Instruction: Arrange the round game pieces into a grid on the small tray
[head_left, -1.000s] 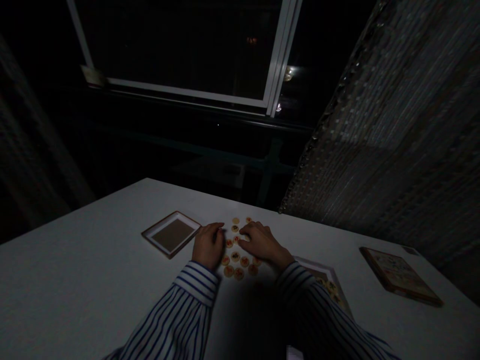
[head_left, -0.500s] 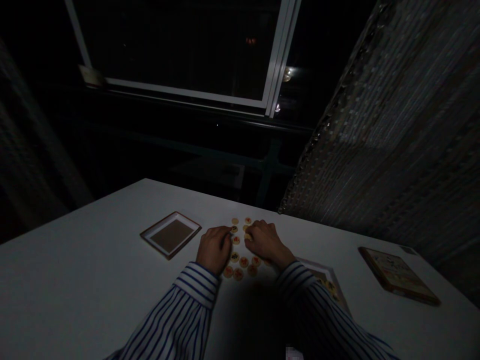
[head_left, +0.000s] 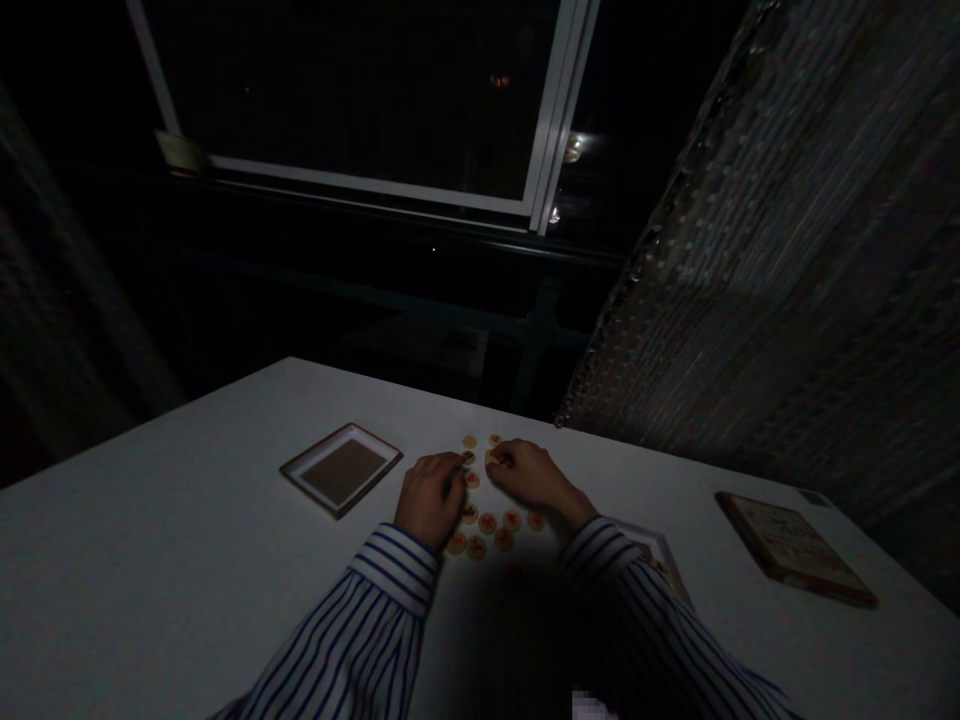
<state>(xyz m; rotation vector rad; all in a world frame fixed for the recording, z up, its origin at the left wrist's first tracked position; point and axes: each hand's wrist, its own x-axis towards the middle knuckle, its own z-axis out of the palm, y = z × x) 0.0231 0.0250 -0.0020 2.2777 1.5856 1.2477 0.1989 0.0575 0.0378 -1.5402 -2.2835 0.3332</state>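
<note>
My left hand (head_left: 431, 497) is bent on the table, with its index fingertip on a round wooden Chinese chess piece (head_left: 469, 458) bearing a dark character. Just across from it, my right hand (head_left: 531, 472) is closed, with thumb and fingers at the edge of another chess piece (head_left: 491, 457). A blank-faced piece (head_left: 469, 441) and a red-marked piece (head_left: 495, 440) lie beyond the fingers. Between the hands is a red-marked piece (head_left: 472, 480). Nearer to me several pieces (head_left: 487, 523) lie face up in loose rows, mostly red.
On the white table (head_left: 187, 530), an open shallow box lid (head_left: 345, 470) lies left. A tray (head_left: 664, 555) with pieces is partly hidden by my right sleeve. A flat printed box (head_left: 795, 550) lies far right. A beaded curtain (head_left: 750, 300) and a window (head_left: 375, 190) stand behind.
My right hand has shifted slightly away from me, and its fingers have closed in at a farther piece. One red piece by the right wrist is now more visible. My left hand stays put.
</note>
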